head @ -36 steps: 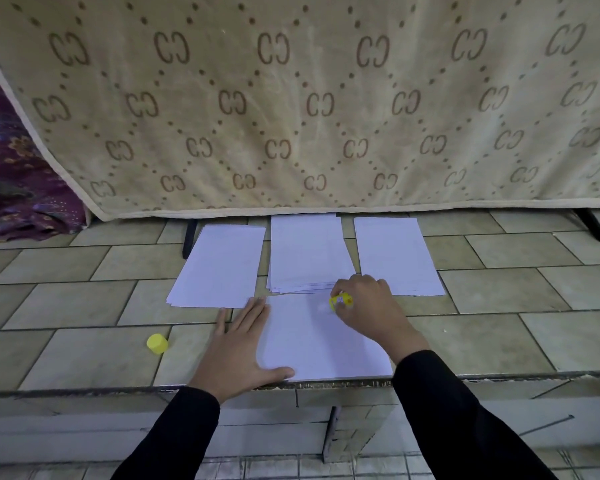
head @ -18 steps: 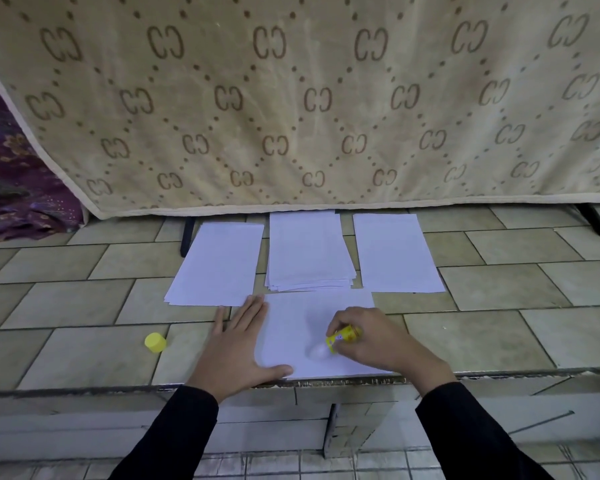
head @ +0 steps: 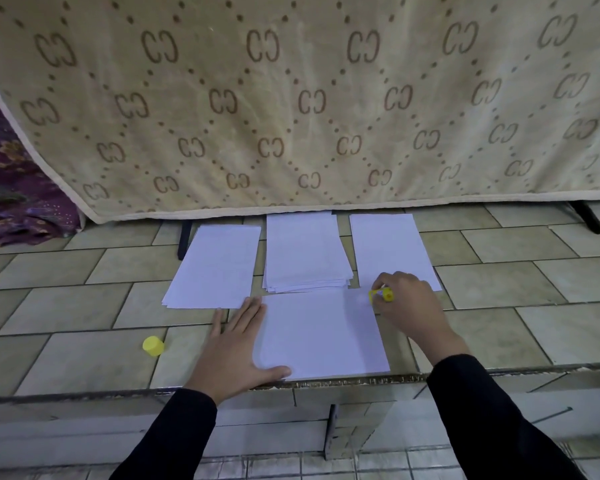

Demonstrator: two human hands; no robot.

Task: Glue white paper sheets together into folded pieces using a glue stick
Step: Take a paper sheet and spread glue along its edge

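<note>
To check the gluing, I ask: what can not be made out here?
Head view:
Tip of the glue stick: blurred, partly behind the right hand; contact with the near sheet unclear.
Sheet count of the middle stack: too fine.
Left edge of the near sheet: partly under the left hand.

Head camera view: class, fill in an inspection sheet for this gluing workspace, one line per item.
Surface: tiled tabletop, worn along the near edge.
Job's things: working sheet at the near edge; behind it a stack, with left sheets and a right sheet beside it; glue stick uncapped; yellow cap lying left of the hands.
Clutter: nothing seen.
Grips: left hand flat on the working sheet's left edge; right hand holds the glue stick at its far right corner.
Cables: none certain; a thin dark line below the table edge, unclear.
Surroundings: patterned cloth hanging behind; purple fabric far left.
</note>
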